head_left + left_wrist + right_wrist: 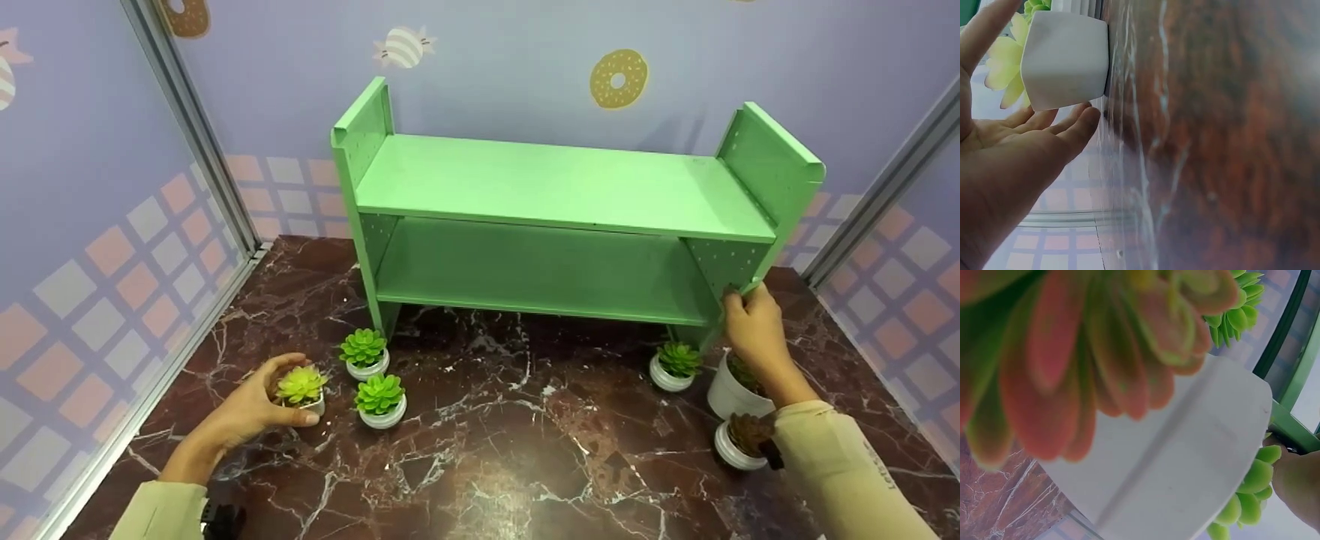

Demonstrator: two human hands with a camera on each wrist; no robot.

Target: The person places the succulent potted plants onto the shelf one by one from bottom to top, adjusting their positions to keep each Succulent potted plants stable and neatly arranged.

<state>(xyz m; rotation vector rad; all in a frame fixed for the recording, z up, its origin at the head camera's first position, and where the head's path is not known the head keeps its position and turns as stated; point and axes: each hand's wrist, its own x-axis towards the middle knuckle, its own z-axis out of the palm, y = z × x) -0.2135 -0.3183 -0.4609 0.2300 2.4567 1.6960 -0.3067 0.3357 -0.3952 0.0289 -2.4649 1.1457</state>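
My left hand (244,409) is spread around a yellow-green succulent (301,385) in a small white angular pot, thumb in front and fingers behind. In the left wrist view the white pot (1067,59) stands on the table between the thumb and the relaxed fingers. On the other side, my right hand (756,330) grips the front edge of the right side panel of a green two-tier shelf (562,184), low down. Its fingertips are partly hidden behind that panel. Below this hand is a larger white pot (731,394), partly covered by the wrist.
Two green succulents (380,397) in round white pots stand by the shelf's left leg. Near the right leg is another green succulent (678,361). A reddish succulent (742,442) sits beside my right sleeve. Patterned walls enclose the dark marbled table (480,435) at the back and sides.
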